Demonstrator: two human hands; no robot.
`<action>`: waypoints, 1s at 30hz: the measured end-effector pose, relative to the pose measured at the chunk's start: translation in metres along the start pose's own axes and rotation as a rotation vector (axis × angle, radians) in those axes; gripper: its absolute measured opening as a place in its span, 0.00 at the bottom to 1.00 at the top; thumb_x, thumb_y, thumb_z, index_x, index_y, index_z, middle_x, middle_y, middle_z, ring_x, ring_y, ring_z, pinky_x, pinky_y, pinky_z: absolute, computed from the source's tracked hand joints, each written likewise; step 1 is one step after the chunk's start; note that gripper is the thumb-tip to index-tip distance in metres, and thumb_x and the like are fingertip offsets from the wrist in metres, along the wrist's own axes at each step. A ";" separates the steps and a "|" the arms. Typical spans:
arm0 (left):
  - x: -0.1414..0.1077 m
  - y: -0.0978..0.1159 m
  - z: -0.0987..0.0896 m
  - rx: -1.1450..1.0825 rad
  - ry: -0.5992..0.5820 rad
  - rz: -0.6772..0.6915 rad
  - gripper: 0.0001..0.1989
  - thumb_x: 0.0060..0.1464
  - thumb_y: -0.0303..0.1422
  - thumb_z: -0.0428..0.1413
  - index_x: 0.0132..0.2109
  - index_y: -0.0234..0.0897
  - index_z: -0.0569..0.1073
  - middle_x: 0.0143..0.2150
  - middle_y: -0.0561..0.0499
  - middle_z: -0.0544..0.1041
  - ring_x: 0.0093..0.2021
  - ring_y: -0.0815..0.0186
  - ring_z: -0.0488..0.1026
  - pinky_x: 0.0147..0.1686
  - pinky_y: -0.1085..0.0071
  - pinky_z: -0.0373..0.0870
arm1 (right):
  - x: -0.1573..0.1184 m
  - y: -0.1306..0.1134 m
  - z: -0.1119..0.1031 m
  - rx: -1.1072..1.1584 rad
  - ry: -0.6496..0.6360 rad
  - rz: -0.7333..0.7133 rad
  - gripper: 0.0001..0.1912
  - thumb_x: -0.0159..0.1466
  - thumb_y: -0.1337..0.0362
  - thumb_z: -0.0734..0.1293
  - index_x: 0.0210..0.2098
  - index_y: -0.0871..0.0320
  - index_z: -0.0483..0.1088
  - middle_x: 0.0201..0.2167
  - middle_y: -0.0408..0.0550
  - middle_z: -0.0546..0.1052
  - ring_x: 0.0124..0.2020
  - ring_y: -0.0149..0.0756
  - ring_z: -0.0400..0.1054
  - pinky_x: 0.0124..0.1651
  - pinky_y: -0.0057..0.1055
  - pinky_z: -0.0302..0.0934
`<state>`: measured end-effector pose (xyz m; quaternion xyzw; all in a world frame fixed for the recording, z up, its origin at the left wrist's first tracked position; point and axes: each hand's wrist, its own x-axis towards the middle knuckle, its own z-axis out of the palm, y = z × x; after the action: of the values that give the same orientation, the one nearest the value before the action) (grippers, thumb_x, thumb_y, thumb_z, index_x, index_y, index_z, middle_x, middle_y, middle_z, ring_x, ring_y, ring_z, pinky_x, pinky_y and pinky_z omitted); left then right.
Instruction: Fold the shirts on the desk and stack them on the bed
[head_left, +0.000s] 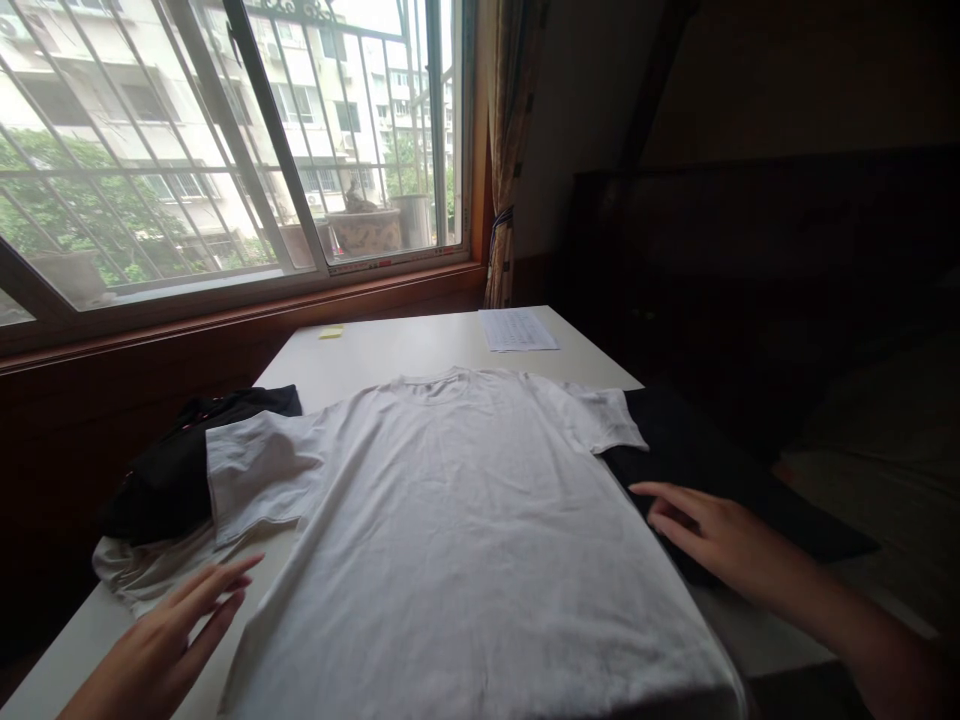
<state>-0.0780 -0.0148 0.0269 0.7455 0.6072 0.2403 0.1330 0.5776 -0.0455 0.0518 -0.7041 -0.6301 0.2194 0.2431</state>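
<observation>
A white short-sleeved T-shirt (pixel 465 520) lies spread out on the table, its collar toward the far side and its lower hem toward me. My left hand (pixel 184 630) hovers by the shirt's left side, below the left sleeve, fingers apart and holding nothing. On the other side, my right hand (pixel 705 530) is just off the shirt's right edge, below the right sleeve, above dark cloth (pixel 720 480). Its fingers are stretched and nothing is in them. Light wrinkles run across the shirt's front.
Black clothing (pixel 165 470) and a greyish garment (pixel 142 570) are heaped at the left edge of the white table (pixel 390 340). A printed sheet (pixel 517 329) and a yellow sticky note (pixel 331 331) lie at the far end. Beyond stand a barred window (pixel 225 150) and a tied curtain (pixel 508 160).
</observation>
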 end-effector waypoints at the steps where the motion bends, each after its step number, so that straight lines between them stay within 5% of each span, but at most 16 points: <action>1: 0.017 0.001 0.007 0.064 0.000 0.066 0.25 0.59 0.57 0.53 0.51 0.49 0.83 0.53 0.46 0.83 0.51 0.52 0.82 0.48 0.65 0.80 | 0.016 -0.006 0.008 -0.057 0.011 -0.062 0.23 0.65 0.48 0.64 0.54 0.49 0.79 0.52 0.52 0.81 0.52 0.54 0.75 0.57 0.47 0.69; 5: 0.085 0.007 0.051 0.207 -0.016 0.227 0.28 0.68 0.49 0.44 0.61 0.38 0.76 0.62 0.41 0.77 0.61 0.54 0.75 0.63 0.58 0.70 | 0.083 -0.021 0.054 -0.249 0.049 -0.244 0.26 0.70 0.56 0.56 0.60 0.57 0.74 0.62 0.55 0.75 0.63 0.50 0.69 0.68 0.46 0.60; 11: 0.151 0.002 0.109 0.396 -0.045 0.152 0.28 0.71 0.44 0.42 0.69 0.36 0.67 0.73 0.41 0.64 0.74 0.50 0.58 0.70 0.50 0.59 | 0.158 -0.046 0.121 -0.390 -0.069 -0.318 0.32 0.73 0.53 0.53 0.70 0.62 0.62 0.74 0.58 0.59 0.74 0.47 0.54 0.75 0.45 0.48; 15: 0.163 -0.024 0.108 0.385 -0.050 0.168 0.31 0.71 0.48 0.42 0.72 0.37 0.63 0.76 0.42 0.59 0.76 0.51 0.52 0.72 0.49 0.53 | 0.174 -0.041 0.130 -0.459 -0.096 -0.331 0.33 0.74 0.48 0.51 0.73 0.56 0.59 0.77 0.52 0.52 0.77 0.48 0.43 0.76 0.50 0.39; 20: 0.166 -0.057 0.096 0.373 -0.076 0.218 0.32 0.71 0.50 0.42 0.73 0.37 0.62 0.77 0.41 0.56 0.77 0.51 0.51 0.74 0.50 0.49 | 0.180 -0.015 0.122 -0.504 -0.038 -0.291 0.32 0.75 0.47 0.50 0.74 0.50 0.56 0.77 0.48 0.53 0.77 0.45 0.43 0.76 0.51 0.38; 30: 0.165 -0.062 0.089 0.408 -0.105 0.294 0.29 0.72 0.47 0.43 0.73 0.40 0.62 0.78 0.43 0.54 0.77 0.50 0.48 0.73 0.47 0.49 | 0.176 -0.018 0.121 -0.537 -0.015 -0.241 0.32 0.75 0.47 0.49 0.74 0.51 0.56 0.77 0.48 0.51 0.77 0.49 0.42 0.75 0.55 0.40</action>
<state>-0.0599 0.1674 -0.0468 0.8487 0.5205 0.0905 -0.0254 0.5080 0.1392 -0.0324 -0.6616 -0.7466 0.0195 0.0679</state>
